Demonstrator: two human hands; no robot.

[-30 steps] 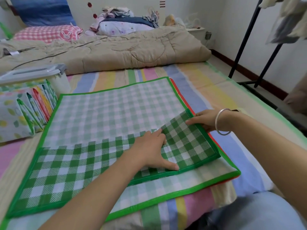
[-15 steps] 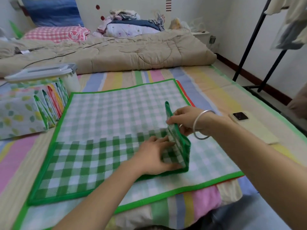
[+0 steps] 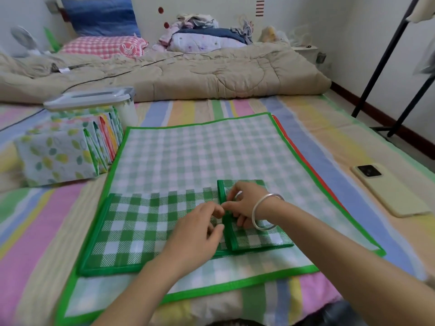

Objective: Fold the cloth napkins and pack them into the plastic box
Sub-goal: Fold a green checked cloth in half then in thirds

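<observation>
Head view: both your left hand [image 3: 200, 234] and right hand [image 3: 248, 203] pinch the folded flap's hem on the green checked napkin [image 3: 146, 227], lying atop a paler napkin [image 3: 200, 156]; align borders squarely, then crease flat.

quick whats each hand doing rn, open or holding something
left hand: pinches the napkin at its folded edge
right hand: pinches the same edge
</observation>
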